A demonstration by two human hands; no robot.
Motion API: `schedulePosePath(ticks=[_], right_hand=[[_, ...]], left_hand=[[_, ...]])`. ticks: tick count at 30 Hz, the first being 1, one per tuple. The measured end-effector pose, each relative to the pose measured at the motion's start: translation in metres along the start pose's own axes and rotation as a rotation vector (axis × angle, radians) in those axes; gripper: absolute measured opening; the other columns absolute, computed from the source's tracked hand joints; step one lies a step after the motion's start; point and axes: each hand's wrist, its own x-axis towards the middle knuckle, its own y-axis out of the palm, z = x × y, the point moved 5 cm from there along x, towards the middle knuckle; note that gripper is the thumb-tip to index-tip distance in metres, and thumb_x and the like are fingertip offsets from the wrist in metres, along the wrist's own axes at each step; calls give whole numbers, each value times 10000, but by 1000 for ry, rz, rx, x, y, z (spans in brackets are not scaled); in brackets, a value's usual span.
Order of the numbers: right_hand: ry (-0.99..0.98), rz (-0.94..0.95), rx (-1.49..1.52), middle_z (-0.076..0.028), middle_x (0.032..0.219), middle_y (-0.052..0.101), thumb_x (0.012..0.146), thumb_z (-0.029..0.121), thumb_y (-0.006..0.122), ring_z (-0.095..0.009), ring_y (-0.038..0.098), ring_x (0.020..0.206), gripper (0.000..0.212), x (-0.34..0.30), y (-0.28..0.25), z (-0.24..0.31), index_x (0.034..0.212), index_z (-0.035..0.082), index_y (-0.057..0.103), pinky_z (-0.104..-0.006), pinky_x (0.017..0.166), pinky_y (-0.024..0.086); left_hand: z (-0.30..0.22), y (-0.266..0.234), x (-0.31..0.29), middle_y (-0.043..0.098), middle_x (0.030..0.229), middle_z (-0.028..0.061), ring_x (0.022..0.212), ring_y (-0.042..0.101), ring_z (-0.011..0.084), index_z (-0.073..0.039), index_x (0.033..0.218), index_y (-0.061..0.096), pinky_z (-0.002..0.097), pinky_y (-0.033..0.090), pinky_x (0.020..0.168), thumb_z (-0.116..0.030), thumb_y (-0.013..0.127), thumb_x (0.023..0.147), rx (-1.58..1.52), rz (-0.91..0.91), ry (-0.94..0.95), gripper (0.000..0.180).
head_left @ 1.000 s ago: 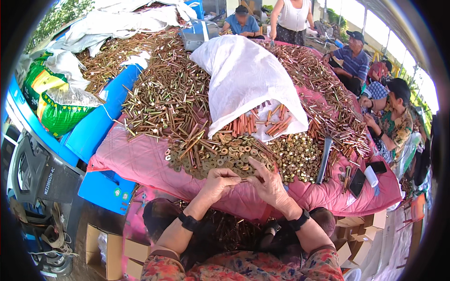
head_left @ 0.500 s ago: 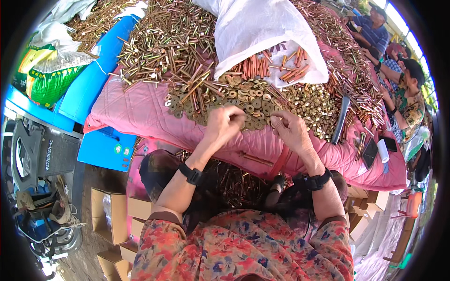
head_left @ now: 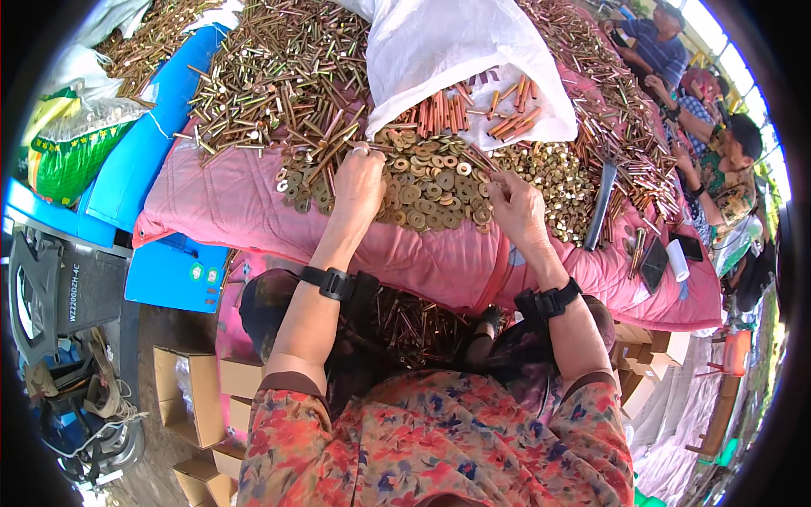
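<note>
My left hand (head_left: 359, 182) reaches to the near edge of a heap of brass-coloured metal rods (head_left: 283, 93). Its fingers are closed at a thin metal rod (head_left: 382, 149) that sticks out to the right of the fingertips. Flat round washers (head_left: 427, 190) lie in a pile between my two hands. Over the right edge of that pile is my right hand (head_left: 517, 207), thumb and fingers curled together; whatever they hold is hidden. Small nuts (head_left: 553, 177) are heaped just beyond and to the right of it.
A white sack (head_left: 465, 51) spills copper-coloured tubes (head_left: 443, 114) behind the washers. A dark curved bar (head_left: 601, 207) and a phone (head_left: 654, 264) lie right on the pink quilted cover (head_left: 439, 266). Cardboard boxes (head_left: 203, 397) stand lower left. Other people (head_left: 731, 160) sit far right.
My left hand has moved away from the washers, left and farther out, to the rods. My right hand stays at the washers' right side, with its fingers curled. The whole view has shifted slightly.
</note>
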Motion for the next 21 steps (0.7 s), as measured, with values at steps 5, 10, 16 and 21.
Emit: schedulePosePath(ticks=[5,10,16,21], right_hand=[[-77,-16,-3,-118,681,627,824,178,601,-208,614,610,210,15,0,3,976,35,623,-311,585,478],[41,79,267,-161,900,634,807,311,654,-208,614,830,542,55,23,50,1166,-59,490,-307,747,484],[263,-16,1201,-169,1210,479,746,122,694,-260,486,1091,586,134,112,81,1223,-61,406,-367,927,383],[202,-214,1124,-94,1049,589,758,119,641,-222,570,985,319,222,139,7,1061,47,570,-335,830,412]], left_hand=[[-7,-16,5,575,867,197,800,594,343,-10,835,588,419,491,703,17,588,710,-222,-138,-38,128],[-5,-13,6,583,849,217,774,597,383,-19,907,597,443,488,672,11,575,703,-183,-8,-78,207],[-8,-35,31,614,835,225,743,611,351,-31,1013,616,406,476,658,-26,608,711,-303,8,-164,302],[-6,-35,59,662,872,173,754,645,211,-13,1055,616,311,492,649,-56,610,748,-506,38,-154,310]])
